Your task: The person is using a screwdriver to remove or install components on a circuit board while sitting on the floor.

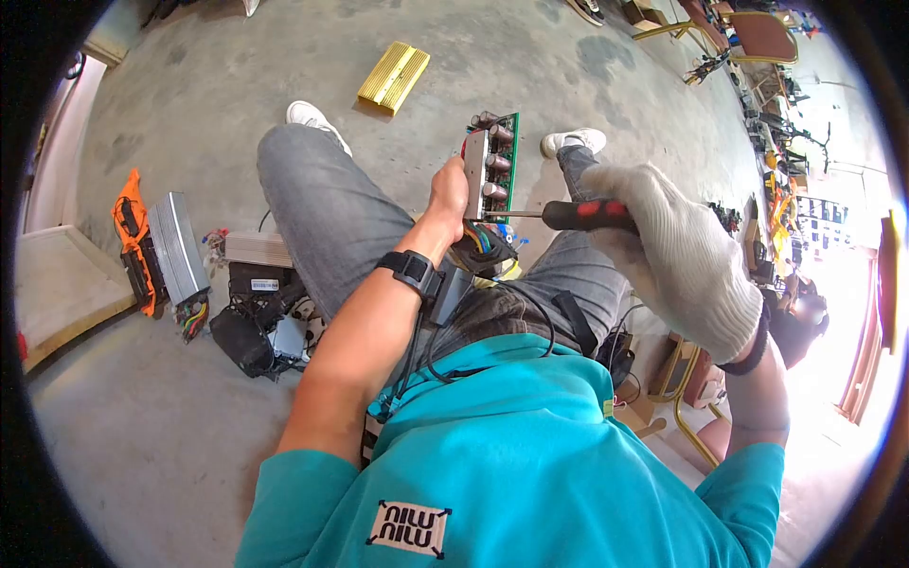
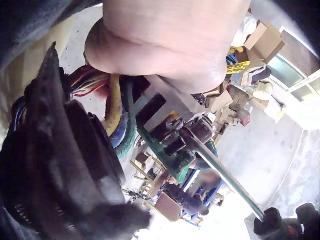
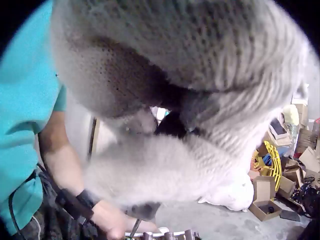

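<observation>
My bare left hand [image 1: 449, 197] grips the metal side of a green circuit board [image 1: 513, 166] with several capacitors, held up between the knees. In the left wrist view, the palm [image 2: 160, 45] lies against the board's metal plate [image 2: 175, 102], beside thick coloured wires [image 2: 114, 105]. The gloved right hand [image 1: 677, 251] holds a red and black screwdriver [image 1: 587, 216], its shaft reaching the board's lower end. In the left wrist view the shaft [image 2: 225, 175] meets the board among its parts. The glove [image 3: 175, 100] fills much of the right wrist view, with the handle mostly hidden.
A yellow metal casing [image 1: 395, 78] lies on the floor ahead. To the left are an orange item [image 1: 135, 237], a silver casing [image 1: 176, 248] with wires, another casing [image 1: 258, 248] and black adapters [image 1: 248, 331]. Chairs [image 1: 762, 38] and clutter line the right side.
</observation>
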The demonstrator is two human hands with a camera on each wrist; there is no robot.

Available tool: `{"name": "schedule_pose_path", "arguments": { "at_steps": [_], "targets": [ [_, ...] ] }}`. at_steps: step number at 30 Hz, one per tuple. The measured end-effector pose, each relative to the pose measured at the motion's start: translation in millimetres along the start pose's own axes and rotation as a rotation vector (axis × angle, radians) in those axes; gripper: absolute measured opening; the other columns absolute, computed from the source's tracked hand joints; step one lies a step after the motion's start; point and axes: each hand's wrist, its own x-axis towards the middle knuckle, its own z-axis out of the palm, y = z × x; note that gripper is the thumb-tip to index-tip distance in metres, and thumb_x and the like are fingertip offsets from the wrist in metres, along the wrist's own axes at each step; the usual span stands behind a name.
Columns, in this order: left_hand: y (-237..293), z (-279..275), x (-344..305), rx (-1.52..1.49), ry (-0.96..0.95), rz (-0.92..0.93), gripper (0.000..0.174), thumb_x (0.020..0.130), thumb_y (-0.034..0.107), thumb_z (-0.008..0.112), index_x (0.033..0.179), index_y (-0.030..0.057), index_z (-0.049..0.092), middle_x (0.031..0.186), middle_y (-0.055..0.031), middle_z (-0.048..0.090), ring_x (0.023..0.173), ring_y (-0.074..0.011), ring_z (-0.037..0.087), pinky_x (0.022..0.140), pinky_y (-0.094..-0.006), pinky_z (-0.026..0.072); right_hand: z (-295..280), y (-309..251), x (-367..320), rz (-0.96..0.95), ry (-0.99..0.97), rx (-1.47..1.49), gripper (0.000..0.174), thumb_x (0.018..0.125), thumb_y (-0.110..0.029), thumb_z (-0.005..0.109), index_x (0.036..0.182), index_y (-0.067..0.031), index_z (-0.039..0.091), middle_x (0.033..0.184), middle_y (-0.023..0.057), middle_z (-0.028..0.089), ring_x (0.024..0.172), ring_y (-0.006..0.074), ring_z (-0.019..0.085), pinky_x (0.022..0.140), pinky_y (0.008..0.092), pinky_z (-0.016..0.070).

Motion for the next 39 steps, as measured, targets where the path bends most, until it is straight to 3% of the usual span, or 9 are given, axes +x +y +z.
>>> {"name": "schedule_pose_path", "arguments": {
  "at_steps": [4,9,15,20,25,27,31,37,39],
  "targets": [
    [2,2,0,-0.033,-0.026,0.025,0.043,0.095,0.017,0.025,0.107,0.0084,0.065,0.084,-0.0018,0.063,0.06,-0.0114,0.057,0.051,-0.0294,0.0502,0,-1,1,0.166,0.009,0.144,0.045,0.085,-0.01,0.071,0.126,-0.0074,0.052,0.128,0.019,0.055,0.095,0.0388,0.068,0.078,0.0441,0.0579],
    [1,1,-3,0.031,-0.026,0.016,0.046,0.095,0.015,0.024,0.117,0.0138,0.065,0.088,-0.0009,0.063,0.06,-0.0097,0.055,0.052,-0.0265,0.0486,2,5,-3,-0.063,0.031,0.066,0.047,0.084,-0.007,0.072,0.128,-0.0054,0.053,0.109,0.0172,0.064,0.099,0.0342,0.069,0.079,0.0412,0.0551],
    [5,5,-6,-0.025,-0.034,0.032,0.048,0.094,0.014,0.024,0.12,0.0131,0.064,0.088,0.0,0.062,0.061,-0.0094,0.055,0.053,-0.0259,0.048,3,-6,0,0.193,0.056,0.172,0.051,0.084,-0.004,0.072,0.13,-0.0069,0.052,0.107,0.0144,0.064,0.098,0.0342,0.068,0.081,0.0398,0.0555],
    [2,4,-5,-0.015,-0.02,0.039,0.049,0.093,0.014,0.023,0.122,0.0136,0.064,0.088,0.0,0.062,0.061,-0.0093,0.054,0.053,-0.0263,0.0481,0,5,-2,-0.096,0.071,0.026,0.045,0.085,-0.008,0.074,0.126,-0.0046,0.055,0.104,0.0165,0.065,0.096,0.034,0.068,0.081,0.0396,0.055],
    [4,5,-3,0.034,0.017,0.037,0.05,0.094,0.014,0.023,0.122,0.0135,0.064,0.088,-0.0005,0.063,0.061,-0.0098,0.055,0.053,-0.0274,0.0488,-3,-4,6,0.327,-0.15,0.119,0.044,0.084,-0.007,0.071,0.125,-0.0084,0.055,0.12,0.0183,0.059,0.099,0.0399,0.066,0.081,0.0444,0.0568],
    [0,3,0,0.007,0.009,0.087,0.041,0.095,0.024,0.031,0.101,0.0073,0.068,0.071,-0.0081,0.063,0.059,-0.0168,0.06,0.054,-0.0355,0.0554,-3,-4,2,0.19,-0.008,0.189,0.044,0.083,-0.003,0.071,0.124,-0.0069,0.056,0.116,0.018,0.061,0.098,0.0379,0.067,0.079,0.0433,0.0559],
    [0,5,-5,-0.031,0.008,0.033,0.047,0.095,0.015,0.023,0.117,0.0134,0.064,0.087,0.0001,0.062,0.06,-0.0092,0.054,0.051,-0.027,0.0479,-4,6,-3,-0.053,0.036,0.113,0.041,0.085,-0.009,0.073,0.122,-0.0043,0.056,0.109,0.0189,0.065,0.095,0.0347,0.069,0.075,0.0407,0.055],
    [3,3,-3,0.011,-0.03,0.015,0.044,0.095,0.016,0.024,0.115,0.0117,0.064,0.088,-0.0008,0.063,0.059,-0.0096,0.056,0.051,-0.028,0.0486,2,2,0,0.254,-0.038,0.137,0.043,0.084,-0.006,0.07,0.124,-0.0079,0.055,0.124,0.0169,0.058,0.095,0.0385,0.068,0.081,0.0449,0.0568],
    [1,4,-2,0.014,0.009,0.035,0.044,0.095,0.016,0.025,0.115,0.0117,0.064,0.088,-0.0012,0.063,0.059,-0.0099,0.056,0.05,-0.0285,0.0487,-1,-1,-2,0.164,0.035,0.167,0.042,0.084,-0.007,0.07,0.123,-0.0081,0.055,0.122,0.0168,0.059,0.095,0.0381,0.068,0.08,0.0445,0.057]
  ]
}}
